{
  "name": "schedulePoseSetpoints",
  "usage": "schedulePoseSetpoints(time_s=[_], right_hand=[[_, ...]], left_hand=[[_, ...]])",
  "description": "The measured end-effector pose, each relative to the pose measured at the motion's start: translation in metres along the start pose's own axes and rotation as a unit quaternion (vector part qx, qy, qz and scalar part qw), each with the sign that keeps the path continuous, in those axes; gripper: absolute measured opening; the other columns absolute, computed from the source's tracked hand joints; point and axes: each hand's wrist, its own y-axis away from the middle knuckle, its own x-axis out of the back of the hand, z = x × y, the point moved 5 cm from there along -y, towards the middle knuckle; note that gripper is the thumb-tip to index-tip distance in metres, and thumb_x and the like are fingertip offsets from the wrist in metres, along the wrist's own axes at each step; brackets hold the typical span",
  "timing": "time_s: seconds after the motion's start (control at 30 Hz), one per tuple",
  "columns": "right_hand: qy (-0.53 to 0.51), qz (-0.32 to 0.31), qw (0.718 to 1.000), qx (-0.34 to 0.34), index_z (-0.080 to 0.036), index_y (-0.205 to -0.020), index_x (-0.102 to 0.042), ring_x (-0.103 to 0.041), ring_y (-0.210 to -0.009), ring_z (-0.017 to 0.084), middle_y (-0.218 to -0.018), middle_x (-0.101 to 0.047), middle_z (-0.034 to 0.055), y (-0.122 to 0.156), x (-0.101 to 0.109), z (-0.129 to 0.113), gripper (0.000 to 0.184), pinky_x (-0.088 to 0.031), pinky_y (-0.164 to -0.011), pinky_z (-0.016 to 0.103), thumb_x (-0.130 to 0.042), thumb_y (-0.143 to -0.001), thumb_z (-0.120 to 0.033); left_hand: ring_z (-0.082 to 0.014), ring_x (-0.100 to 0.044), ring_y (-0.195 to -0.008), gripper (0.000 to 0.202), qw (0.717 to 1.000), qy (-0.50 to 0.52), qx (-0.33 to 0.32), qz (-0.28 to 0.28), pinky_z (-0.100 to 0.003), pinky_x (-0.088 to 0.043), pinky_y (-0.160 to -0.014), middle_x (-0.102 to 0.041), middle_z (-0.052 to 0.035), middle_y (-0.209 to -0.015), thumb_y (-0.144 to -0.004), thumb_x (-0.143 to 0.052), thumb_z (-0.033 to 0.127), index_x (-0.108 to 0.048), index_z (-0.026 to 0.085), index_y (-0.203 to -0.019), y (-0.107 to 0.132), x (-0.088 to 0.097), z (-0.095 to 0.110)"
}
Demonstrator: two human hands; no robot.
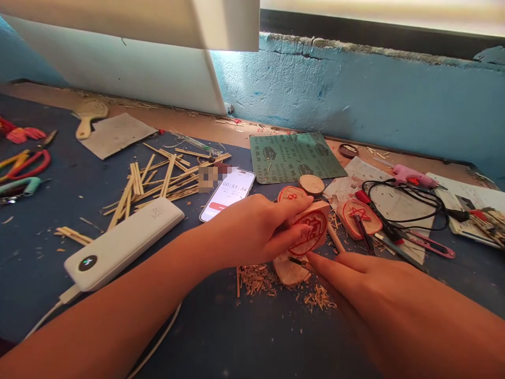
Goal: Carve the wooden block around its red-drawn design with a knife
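Note:
My left hand [252, 231] grips a block of pale wood [311, 221] with a red circular design drawn on its face. My right hand [355, 284] pinches a small dark-handled carving knife [298, 261], its tip close to the block's lower edge. Below the block lies a bare wooden slice [290, 271], among loose wood shavings [256, 279]. Further wooden slices sit just beyond the hands, one with a red star [359, 218] and a dark tool lying across it.
A white power bank [122, 245] and a phone [228, 193] showing a timer lie left of the hands. Beyond are wooden sticks [158, 181], green sandpaper [295, 157], a pink glue gun [414, 176], black cable [406, 202] and red-handled scissors [27, 163]. A blue wall [355, 89] backs the bench.

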Motion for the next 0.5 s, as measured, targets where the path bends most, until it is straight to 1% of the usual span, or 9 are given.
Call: schedulePoseSetpoints(time_s=[0.07, 0.13, 0.23, 0.3, 0.37, 0.4, 0.5], right_hand=[[-0.003, -0.014, 1.0, 0.018, -0.022, -0.107, -0.078, -0.071, -0.058, 0.019, -0.077, -0.078, 0.0045, 0.0, -0.002, -0.003, 0.045, -0.059, -0.054, 0.026, -0.058, -0.071, -0.004], [0.008, -0.001, 1.0, 0.024, -0.019, -0.115, -0.078, -0.072, -0.057, 0.019, -0.079, -0.079, 0.0059, 0.001, -0.004, -0.006, 0.055, -0.059, -0.052, 0.027, -0.055, -0.068, -0.002], [0.031, 0.034, 0.998, 0.033, -0.011, -0.122, -0.079, -0.074, -0.056, 0.02, -0.078, -0.08, 0.0081, 0.002, -0.009, -0.013, 0.065, -0.058, -0.048, 0.028, -0.053, -0.063, -0.001], [0.032, 0.035, 0.999, 0.026, -0.008, -0.125, -0.079, -0.075, -0.057, 0.021, -0.078, -0.079, 0.0097, 0.002, -0.014, -0.017, 0.068, -0.058, -0.047, 0.03, -0.052, -0.063, -0.001], [0.021, 0.007, 1.0, 0.009, -0.009, -0.128, -0.078, -0.075, -0.058, 0.022, -0.079, -0.079, 0.0102, 0.001, -0.018, -0.018, 0.067, -0.059, -0.05, 0.031, -0.053, -0.067, -0.003], [0.014, -0.01, 1.0, -0.001, -0.011, -0.127, -0.079, -0.073, -0.058, 0.022, -0.078, -0.078, 0.0098, 0.0, -0.02, -0.018, 0.063, -0.06, -0.052, 0.031, -0.054, -0.07, -0.003], [0.003, -0.046, 0.999, -0.013, -0.018, -0.112, -0.081, -0.07, -0.059, 0.022, -0.077, -0.076, 0.0095, -0.007, -0.025, -0.016, 0.044, -0.061, -0.058, 0.033, -0.056, -0.077, -0.006]], left_hand=[[-0.0123, -0.06, -0.052, 0.051, 1.0, -0.02, -0.016, 0.0, -0.024, -0.036, -0.05, -0.074, 0.0003, -0.07, -0.108, -0.058, 0.036, -0.064, 0.012, -0.154, 0.001, 0.001, 0.002], [-0.0118, -0.059, -0.051, 0.049, 0.999, -0.033, -0.018, -0.004, -0.023, -0.035, -0.05, -0.072, 0.0016, -0.067, -0.109, -0.058, 0.035, -0.064, 0.013, -0.153, 0.001, 0.002, 0.004], [-0.0125, -0.063, -0.054, 0.048, 0.999, -0.051, -0.012, -0.009, -0.022, -0.038, -0.051, -0.075, -0.0003, -0.071, -0.111, -0.057, 0.036, -0.064, 0.015, -0.154, 0.002, 0.001, 0.008], [-0.0146, -0.066, -0.057, 0.049, 0.996, -0.084, -0.021, -0.005, -0.024, -0.038, -0.05, -0.079, -0.0032, -0.078, -0.112, -0.055, 0.039, -0.064, 0.017, -0.155, 0.002, -0.001, 0.011], [-0.0186, -0.07, -0.061, 0.051, 0.991, -0.131, -0.038, -0.004, -0.027, -0.042, -0.051, -0.082, -0.0075, -0.085, -0.114, -0.051, 0.042, -0.061, 0.016, -0.156, 0.003, -0.006, 0.013], [-0.0208, -0.071, -0.062, 0.052, 0.987, -0.155, -0.049, -0.006, -0.029, -0.043, -0.052, -0.083, -0.0094, -0.087, -0.114, -0.048, 0.042, -0.06, 0.015, -0.157, 0.004, -0.008, 0.014], [-0.0251, -0.071, -0.061, 0.051, 0.976, -0.206, -0.075, -0.008, -0.033, -0.047, -0.054, -0.082, -0.0128, -0.087, -0.114, -0.045, 0.036, -0.056, 0.015, -0.159, 0.006, -0.013, 0.017]])
